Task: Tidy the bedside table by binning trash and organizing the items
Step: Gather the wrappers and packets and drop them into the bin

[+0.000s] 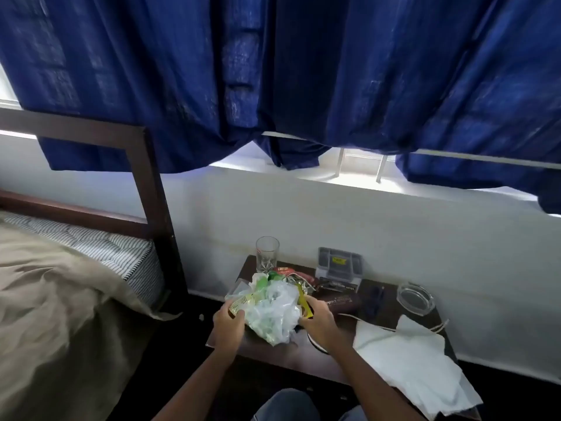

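Both hands are in on the rubbish here: the left hand [227, 325] has its fingers curled round the near left side of a crumpled plastic bag [273, 314], clear with green showing through, thumb pressed onto a gold printed wrapper [238, 305] at its edge. On the other side the right hand [318, 322] closes on the bag's right flank, fingers bent, pinching a yellow strip [305, 302] against it. The bundle sits squeezed between the two hands over the front left part of the bedside table [288, 354], and whether it rests on the dark wood or hangs just above it I cannot tell. Behind the bag, a red wrapper [285, 271] pokes out, touching the heap. At the back left corner a clear drinking glass [267, 253] stands upright, and near the middle of the back edge against the wall there is a grey plastic organiser [338, 265] with a yellow label. Just beside the right hand lies a dark brown case [340, 302] with pale lettering too blurred to read. Further right, a glass ashtray [416, 297], and in front of it a rumpled white napkin [409, 360] spread over the table's right end, hanging past the near edge. To the left, the bed [45, 284] with a tan cover over a striped mattress; above it all, blue curtains [273, 71] across the window.
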`<act>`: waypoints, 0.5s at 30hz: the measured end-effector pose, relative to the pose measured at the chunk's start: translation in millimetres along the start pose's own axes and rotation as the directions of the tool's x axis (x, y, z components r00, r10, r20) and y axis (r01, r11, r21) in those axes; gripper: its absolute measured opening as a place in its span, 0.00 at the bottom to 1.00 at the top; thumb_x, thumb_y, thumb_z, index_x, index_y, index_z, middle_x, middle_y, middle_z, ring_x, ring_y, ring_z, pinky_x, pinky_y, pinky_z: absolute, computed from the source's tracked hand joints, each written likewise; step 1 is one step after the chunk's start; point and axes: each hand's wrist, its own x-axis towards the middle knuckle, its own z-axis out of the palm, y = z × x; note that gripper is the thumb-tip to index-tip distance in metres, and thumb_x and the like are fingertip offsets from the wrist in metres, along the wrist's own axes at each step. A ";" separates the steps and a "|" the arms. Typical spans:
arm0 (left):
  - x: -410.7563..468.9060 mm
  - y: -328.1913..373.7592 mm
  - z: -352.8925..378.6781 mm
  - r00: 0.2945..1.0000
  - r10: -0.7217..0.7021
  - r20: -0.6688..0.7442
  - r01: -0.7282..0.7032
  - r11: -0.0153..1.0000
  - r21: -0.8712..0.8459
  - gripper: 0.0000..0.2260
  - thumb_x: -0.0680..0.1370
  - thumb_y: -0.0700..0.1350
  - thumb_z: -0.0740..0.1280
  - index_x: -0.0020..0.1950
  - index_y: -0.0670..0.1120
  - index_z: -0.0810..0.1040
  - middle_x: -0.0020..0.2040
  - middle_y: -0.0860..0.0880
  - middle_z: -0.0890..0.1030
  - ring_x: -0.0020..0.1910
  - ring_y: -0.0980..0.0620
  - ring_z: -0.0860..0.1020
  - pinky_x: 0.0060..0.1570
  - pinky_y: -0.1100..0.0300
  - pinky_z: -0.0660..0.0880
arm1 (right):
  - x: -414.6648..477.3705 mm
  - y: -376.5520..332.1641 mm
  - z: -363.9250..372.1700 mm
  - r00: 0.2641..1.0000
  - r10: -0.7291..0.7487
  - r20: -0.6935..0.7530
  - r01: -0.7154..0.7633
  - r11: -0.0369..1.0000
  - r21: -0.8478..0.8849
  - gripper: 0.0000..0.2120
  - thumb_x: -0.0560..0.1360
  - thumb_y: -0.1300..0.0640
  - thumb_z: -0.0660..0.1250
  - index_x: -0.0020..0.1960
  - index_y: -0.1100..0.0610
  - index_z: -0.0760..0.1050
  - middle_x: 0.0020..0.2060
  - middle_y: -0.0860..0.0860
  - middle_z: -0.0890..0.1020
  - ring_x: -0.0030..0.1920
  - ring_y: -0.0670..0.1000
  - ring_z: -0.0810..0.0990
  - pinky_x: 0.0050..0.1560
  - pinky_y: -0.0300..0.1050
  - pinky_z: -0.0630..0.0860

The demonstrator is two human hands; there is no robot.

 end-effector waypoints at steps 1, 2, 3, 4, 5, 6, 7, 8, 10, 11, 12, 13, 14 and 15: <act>6.5 -4.7 1.8 1.000 -0.011 -0.004 0.011 0.999 -0.053 0.19 0.72 0.46 0.64 0.64 0.49 0.75 0.59 0.44 0.78 0.52 0.48 0.77 0.57 0.53 0.73 | 13.0 6.8 8.9 1.000 -0.014 -0.004 0.014 0.998 0.059 0.35 0.60 0.50 0.65 0.68 0.47 0.67 0.62 0.53 0.75 0.59 0.56 0.74 0.62 0.51 0.72; 7.6 -2.6 2.6 0.998 -0.055 0.005 0.055 0.995 -0.084 0.20 0.70 0.50 0.64 0.63 0.54 0.75 0.58 0.47 0.79 0.52 0.49 0.77 0.58 0.52 0.74 | 18.0 3.8 13.1 1.000 -0.003 0.007 0.002 0.995 0.103 0.39 0.59 0.49 0.65 0.71 0.46 0.64 0.65 0.53 0.73 0.61 0.56 0.73 0.63 0.53 0.72; 3.8 0.5 2.9 0.995 -0.100 0.030 0.103 0.984 -0.146 0.20 0.71 0.52 0.63 0.62 0.56 0.74 0.56 0.48 0.80 0.52 0.49 0.77 0.59 0.49 0.74 | 12.6 -6.4 13.8 0.999 0.015 0.038 -0.021 0.989 0.150 0.42 0.60 0.51 0.67 0.73 0.48 0.60 0.69 0.52 0.70 0.65 0.55 0.71 0.65 0.52 0.70; -0.4 3.9 3.1 0.983 -0.173 0.054 0.180 0.961 -0.211 0.19 0.74 0.49 0.63 0.64 0.53 0.74 0.56 0.49 0.79 0.52 0.49 0.77 0.60 0.48 0.74 | 5.0 -18.8 12.8 0.998 0.034 0.058 -0.045 0.982 0.186 0.42 0.64 0.55 0.69 0.75 0.51 0.57 0.71 0.52 0.66 0.69 0.55 0.68 0.67 0.48 0.68; -4.5 8.5 3.7 0.970 -0.227 0.091 0.244 0.925 -0.293 0.17 0.77 0.45 0.62 0.66 0.49 0.72 0.56 0.48 0.77 0.54 0.49 0.75 0.59 0.49 0.74 | 1.7 -26.2 13.0 0.996 0.048 0.081 -0.065 0.971 0.228 0.41 0.68 0.61 0.70 0.76 0.54 0.54 0.73 0.52 0.63 0.71 0.54 0.64 0.66 0.43 0.67; -8.5 12.5 4.0 0.955 -0.266 0.130 0.295 0.891 -0.345 0.16 0.79 0.42 0.61 0.67 0.46 0.72 0.58 0.46 0.76 0.55 0.48 0.74 0.56 0.51 0.74 | 1.3 -28.3 15.2 0.993 0.055 0.103 -0.079 0.965 0.251 0.40 0.70 0.64 0.69 0.76 0.56 0.52 0.73 0.52 0.61 0.72 0.53 0.63 0.64 0.41 0.66; -11.9 14.9 4.9 0.949 -0.276 0.154 0.315 0.867 -0.386 0.15 0.80 0.41 0.60 0.67 0.44 0.71 0.58 0.45 0.76 0.56 0.47 0.75 0.51 0.53 0.74 | 2.3 -27.3 17.4 0.992 0.058 0.108 -0.086 0.958 0.274 0.40 0.71 0.65 0.68 0.77 0.56 0.52 0.74 0.53 0.60 0.72 0.53 0.62 0.63 0.41 0.66; -15.3 16.1 5.0 0.946 -0.281 0.164 0.324 0.852 -0.411 0.15 0.80 0.40 0.59 0.67 0.43 0.71 0.57 0.44 0.76 0.55 0.46 0.75 0.46 0.55 0.74 | 2.6 -26.4 18.9 0.994 0.060 0.095 -0.085 0.955 0.286 0.39 0.71 0.66 0.68 0.76 0.56 0.52 0.74 0.54 0.60 0.71 0.54 0.63 0.63 0.43 0.66; -18.7 14.9 4.2 0.950 -0.269 0.159 0.312 0.830 -0.462 0.14 0.81 0.41 0.59 0.66 0.41 0.70 0.55 0.44 0.77 0.53 0.46 0.77 0.42 0.57 0.74 | 3.5 -23.9 20.0 0.996 0.079 0.043 -0.089 0.944 0.318 0.38 0.70 0.67 0.68 0.75 0.56 0.55 0.73 0.55 0.63 0.71 0.54 0.64 0.64 0.44 0.66; -21.4 15.9 2.8 0.952 -0.263 0.158 0.307 0.816 -0.490 0.13 0.81 0.41 0.59 0.65 0.42 0.70 0.55 0.44 0.77 0.53 0.45 0.77 0.43 0.57 0.74 | 0.6 -25.4 17.5 0.997 0.080 0.023 -0.083 0.935 0.345 0.37 0.69 0.68 0.68 0.74 0.56 0.57 0.72 0.56 0.64 0.70 0.54 0.64 0.65 0.44 0.66; -23.6 15.9 1.8 0.951 -0.261 0.166 0.309 0.800 -0.514 0.13 0.81 0.42 0.59 0.65 0.42 0.70 0.56 0.43 0.76 0.54 0.43 0.77 0.44 0.56 0.75 | -1.3 -25.1 15.1 0.997 0.073 0.011 -0.072 0.929 0.362 0.37 0.69 0.68 0.68 0.74 0.56 0.59 0.71 0.56 0.65 0.70 0.53 0.65 0.65 0.45 0.66; -25.6 16.3 0.5 0.950 -0.255 0.180 0.312 0.786 -0.534 0.12 0.81 0.42 0.60 0.64 0.44 0.70 0.57 0.42 0.76 0.55 0.42 0.77 0.45 0.55 0.75 | -3.3 -23.9 11.9 0.998 0.058 0.002 -0.054 0.926 0.374 0.36 0.68 0.69 0.68 0.73 0.55 0.60 0.70 0.56 0.66 0.70 0.53 0.65 0.65 0.46 0.67; -28.5 17.4 -0.3 0.948 -0.249 0.197 0.317 0.776 -0.545 0.12 0.81 0.43 0.60 0.63 0.45 0.71 0.58 0.41 0.76 0.56 0.41 0.78 0.46 0.54 0.76 | -5.8 -22.2 8.6 0.999 0.040 -0.004 -0.036 0.925 0.379 0.36 0.67 0.69 0.68 0.73 0.54 0.61 0.69 0.56 0.67 0.69 0.53 0.66 0.65 0.48 0.68; -31.4 19.0 -0.8 0.946 -0.244 0.215 0.324 0.765 -0.556 0.11 0.80 0.43 0.61 0.62 0.45 0.71 0.58 0.41 0.76 0.55 0.41 0.78 0.46 0.54 0.77 | -8.9 -21.5 4.5 1.000 0.025 -0.011 -0.019 0.922 0.387 0.36 0.67 0.69 0.69 0.72 0.53 0.62 0.68 0.56 0.67 0.67 0.53 0.67 0.66 0.50 0.69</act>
